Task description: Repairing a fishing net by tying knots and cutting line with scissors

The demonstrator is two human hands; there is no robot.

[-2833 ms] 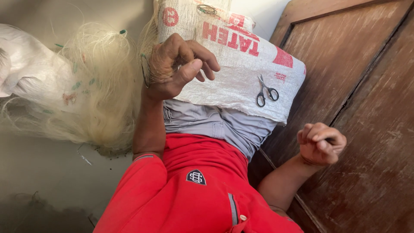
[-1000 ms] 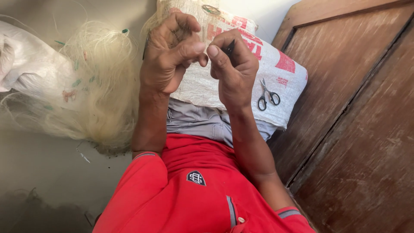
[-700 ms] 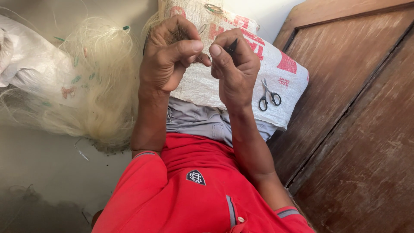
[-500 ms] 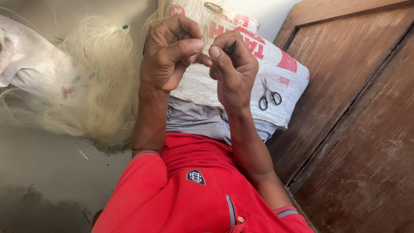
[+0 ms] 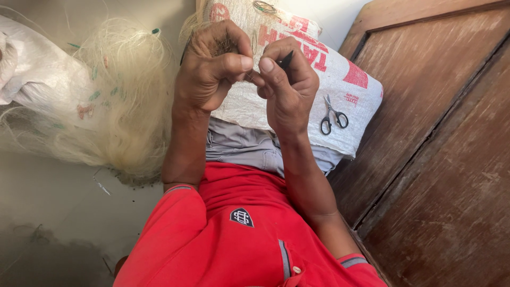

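Observation:
My left hand (image 5: 212, 69) and my right hand (image 5: 287, 87) are raised together in front of my chest, thumbs nearly touching. The right hand grips a thin black tool (image 5: 287, 57) whose tip pokes up between its fingers. Dark fibres of fine net line (image 5: 222, 47) show in the left hand's closed fingers. Both hands hover over a white woven sack (image 5: 350, 79) with red print that lies on my lap. Small black-handled scissors (image 5: 333, 114) rest on the sack, just right of my right hand.
A heap of pale, fine fishing net (image 5: 122, 101) spreads over the floor at left, partly on a white bag (image 5: 32, 74). A brown wooden door (image 5: 446, 138) fills the right side. My red shirt (image 5: 234, 234) and grey shorts (image 5: 249, 146) lie below.
My right hand rose from beside my right knee to meet the left hand, now holding the black tool. Over the last second both hands stay together, shifting only slightly.

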